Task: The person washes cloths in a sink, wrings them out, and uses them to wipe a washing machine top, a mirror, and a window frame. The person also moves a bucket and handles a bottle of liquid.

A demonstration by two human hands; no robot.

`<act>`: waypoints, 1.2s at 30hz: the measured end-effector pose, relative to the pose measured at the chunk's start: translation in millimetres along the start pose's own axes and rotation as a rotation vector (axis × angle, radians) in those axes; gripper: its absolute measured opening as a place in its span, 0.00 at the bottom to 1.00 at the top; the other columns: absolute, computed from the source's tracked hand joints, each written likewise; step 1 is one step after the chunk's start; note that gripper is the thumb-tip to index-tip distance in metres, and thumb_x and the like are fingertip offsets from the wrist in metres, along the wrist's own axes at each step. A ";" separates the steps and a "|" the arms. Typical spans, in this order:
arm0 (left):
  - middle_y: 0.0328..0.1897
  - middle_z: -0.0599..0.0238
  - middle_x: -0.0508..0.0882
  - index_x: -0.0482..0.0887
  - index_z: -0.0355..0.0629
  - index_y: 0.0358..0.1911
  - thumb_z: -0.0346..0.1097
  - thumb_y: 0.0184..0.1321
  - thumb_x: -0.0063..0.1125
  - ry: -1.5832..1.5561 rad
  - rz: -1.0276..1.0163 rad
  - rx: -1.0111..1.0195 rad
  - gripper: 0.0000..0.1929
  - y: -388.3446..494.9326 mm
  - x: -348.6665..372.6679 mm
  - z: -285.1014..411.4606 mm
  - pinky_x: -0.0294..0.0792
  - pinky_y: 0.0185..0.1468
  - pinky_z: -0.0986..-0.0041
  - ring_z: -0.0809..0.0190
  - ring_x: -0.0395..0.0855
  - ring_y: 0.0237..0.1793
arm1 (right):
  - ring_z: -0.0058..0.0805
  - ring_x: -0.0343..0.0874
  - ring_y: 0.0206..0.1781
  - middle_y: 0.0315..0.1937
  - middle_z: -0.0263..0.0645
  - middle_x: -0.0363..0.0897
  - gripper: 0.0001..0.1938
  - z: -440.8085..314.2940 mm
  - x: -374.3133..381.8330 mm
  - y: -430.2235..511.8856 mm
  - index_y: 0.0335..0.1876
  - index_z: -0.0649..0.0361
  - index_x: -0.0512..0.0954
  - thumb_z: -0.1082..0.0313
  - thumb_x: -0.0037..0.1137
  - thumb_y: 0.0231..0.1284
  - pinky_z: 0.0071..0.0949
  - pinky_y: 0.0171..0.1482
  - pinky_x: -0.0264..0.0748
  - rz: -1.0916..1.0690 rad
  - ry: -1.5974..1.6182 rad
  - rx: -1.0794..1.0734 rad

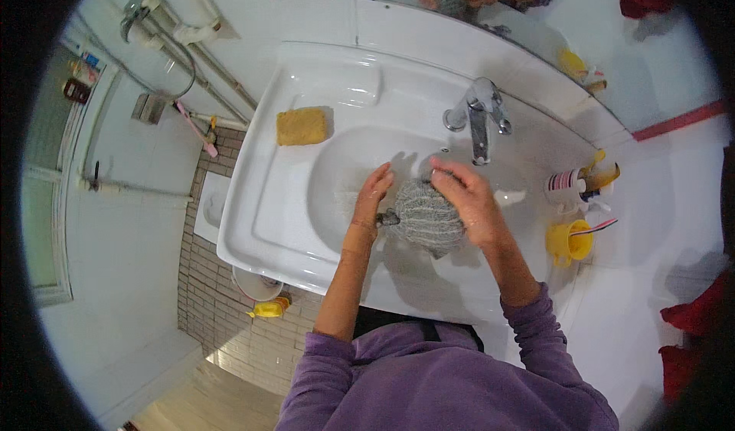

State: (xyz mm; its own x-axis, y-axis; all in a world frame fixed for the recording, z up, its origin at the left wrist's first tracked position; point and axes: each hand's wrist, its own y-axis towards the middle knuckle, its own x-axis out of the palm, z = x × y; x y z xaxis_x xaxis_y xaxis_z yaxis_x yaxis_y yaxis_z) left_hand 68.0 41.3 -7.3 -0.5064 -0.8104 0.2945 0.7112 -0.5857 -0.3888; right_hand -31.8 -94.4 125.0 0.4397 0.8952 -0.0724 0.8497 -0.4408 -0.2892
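A grey ribbed knitted item, bunched into a rounded shape, is between my hands over the white washbasin. A small dark knot sticks out at its left side, beside my left wrist. My right hand holds the knit along its right and upper edge. My left hand is to the left of the knit, fingers raised and apart, with nothing visible in it. Both hands look wet. Beyond them stands the chrome faucet; no stream of water can be made out under its spout.
A yellow sponge lies on the basin's left ledge. At the right stand a yellow cup with a toothbrush and a white striped container. A mirror runs along the back. A yellow bottle lies on the tiled floor.
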 end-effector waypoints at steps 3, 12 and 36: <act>0.54 0.62 0.75 0.68 0.41 0.58 0.54 0.56 0.49 -0.313 -0.142 -0.117 0.30 -5.7 7.4 2.6 0.60 0.59 0.72 0.62 0.70 0.54 | 0.19 0.72 0.39 0.36 0.33 0.75 0.16 -50.6 7.3 4.0 0.47 0.64 0.75 0.64 0.55 0.56 0.19 0.42 0.69 0.023 0.216 0.003; 0.49 0.63 0.77 0.71 0.40 0.53 0.52 0.62 0.42 -0.495 0.042 -0.332 0.25 -57.5 33.6 25.6 0.67 0.52 0.73 0.63 0.75 0.48 | 0.23 0.72 0.39 0.35 0.34 0.74 0.12 -85.2 23.3 78.1 0.39 0.67 0.75 0.68 0.57 0.52 0.23 0.42 0.71 0.121 0.379 -0.129; 0.46 0.57 0.77 0.73 0.40 0.45 0.44 0.58 0.51 -1.006 -0.029 -0.183 0.17 -62.1 23.1 4.0 0.72 0.50 0.62 0.54 0.77 0.47 | 0.37 0.66 0.54 0.51 0.38 0.69 0.26 6.1 4.4 -14.1 0.56 0.52 0.69 0.53 0.58 0.51 0.34 0.50 0.69 0.108 -0.285 -0.481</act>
State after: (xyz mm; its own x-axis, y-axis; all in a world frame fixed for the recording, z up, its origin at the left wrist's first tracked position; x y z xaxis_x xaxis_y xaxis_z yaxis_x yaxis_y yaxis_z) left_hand 14.1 59.0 27.2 0.1820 -0.4592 0.8695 0.5775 -0.6658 -0.4725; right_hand -43.6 -83.8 123.0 0.4919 0.7964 -0.3519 0.8706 -0.4509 0.1966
